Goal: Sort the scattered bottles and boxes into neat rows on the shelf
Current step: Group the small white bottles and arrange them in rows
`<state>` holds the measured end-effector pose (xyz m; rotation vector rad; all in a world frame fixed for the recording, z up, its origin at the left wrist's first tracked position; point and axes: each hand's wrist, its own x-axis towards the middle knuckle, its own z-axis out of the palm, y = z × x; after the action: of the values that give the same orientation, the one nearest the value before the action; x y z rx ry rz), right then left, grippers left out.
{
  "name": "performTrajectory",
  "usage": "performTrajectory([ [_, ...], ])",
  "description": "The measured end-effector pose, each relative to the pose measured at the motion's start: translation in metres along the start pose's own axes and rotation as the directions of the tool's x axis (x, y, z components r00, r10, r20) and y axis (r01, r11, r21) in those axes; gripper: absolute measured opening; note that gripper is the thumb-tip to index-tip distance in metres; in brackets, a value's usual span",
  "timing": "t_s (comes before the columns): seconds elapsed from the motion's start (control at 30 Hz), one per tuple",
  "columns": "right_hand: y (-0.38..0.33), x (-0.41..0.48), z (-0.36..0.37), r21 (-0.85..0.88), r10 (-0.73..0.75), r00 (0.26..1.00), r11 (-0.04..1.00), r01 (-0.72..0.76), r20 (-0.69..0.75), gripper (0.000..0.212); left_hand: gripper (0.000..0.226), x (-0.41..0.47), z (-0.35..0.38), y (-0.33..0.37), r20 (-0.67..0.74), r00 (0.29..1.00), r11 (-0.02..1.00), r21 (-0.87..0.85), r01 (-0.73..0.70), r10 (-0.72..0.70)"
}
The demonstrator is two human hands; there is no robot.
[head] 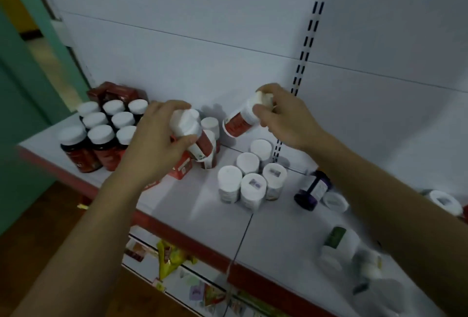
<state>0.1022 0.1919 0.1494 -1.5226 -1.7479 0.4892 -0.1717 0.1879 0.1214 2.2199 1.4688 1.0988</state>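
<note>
My left hand (pixel 154 139) grips a white-capped bottle with a red label (pixel 192 134), tilted, above the white shelf (pixel 197 205). In my right hand (pixel 283 116) a second red-labelled bottle (pixel 240 120) is held by its cap end and hangs slanted in the air. Dark red bottles with white caps (pixel 101 126) stand in rows at the far left. Behind them sits a dark red box (pixel 114 91). A cluster of white bottles (pixel 250 177) stands in the middle. A red box (pixel 181 167) lies under my left hand.
A purple bottle (pixel 312 187) lies on its side at the right, with white and green-labelled bottles (pixel 336 243) scattered near the front right edge. The shelf has a red front edge (pixel 177 230). A slotted upright (pixel 304 50) runs up the back panel. Packets fill the lower shelf (pixel 177 266).
</note>
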Motion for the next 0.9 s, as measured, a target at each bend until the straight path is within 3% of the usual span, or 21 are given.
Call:
performTrajectory([
  [0.1,0.006,0.027,0.04,-0.333,-0.041,0.989,0.939,0.088,0.145,0.041,0.057,0.01,0.006,-0.002,0.164,0.981,0.992,0.052,-0.117,0.107],
  [0.2,0.014,0.031,0.068,-0.457,0.019,0.962,0.882,0.112,0.272,0.037,0.06,0.015,0.025,-0.005,0.317,0.928,0.934,0.228,-0.275,0.195],
  [0.3,0.019,0.025,0.076,-0.437,0.018,0.943,0.889,0.137,0.332,0.035,0.056,0.017,0.042,-0.01,0.39,0.89,0.843,0.371,-0.389,0.238],
  [0.47,0.042,-0.002,0.037,-0.271,-0.003,0.981,0.961,0.056,0.192,0.039,0.061,0.024,0.056,-0.023,0.471,0.853,0.823,0.379,-0.424,0.223],
  [0.6,0.086,-0.035,-0.021,-0.509,0.16,0.979,0.857,-0.073,0.13,0.042,0.053,0.026,0.059,-0.016,0.348,0.891,0.868,0.295,-0.4,0.292],
  [0.67,0.103,-0.057,-0.038,-0.65,0.283,0.916,0.759,-0.033,0.284,0.055,0.044,0.026,0.064,0.002,0.265,0.897,0.891,0.195,-0.41,0.355],
  [0.77,0.116,-0.081,-0.034,-0.784,0.428,0.787,0.61,0.113,0.446,0.062,0.036,0.02,0.082,0.041,0.276,0.847,0.873,0.049,-0.485,0.455],
  [0.9,0.124,-0.09,-0.034,-0.801,0.376,0.84,0.588,0.109,0.391,0.054,0.03,0.0,0.114,0.08,0.307,0.783,0.838,-0.112,-0.534,0.541],
])
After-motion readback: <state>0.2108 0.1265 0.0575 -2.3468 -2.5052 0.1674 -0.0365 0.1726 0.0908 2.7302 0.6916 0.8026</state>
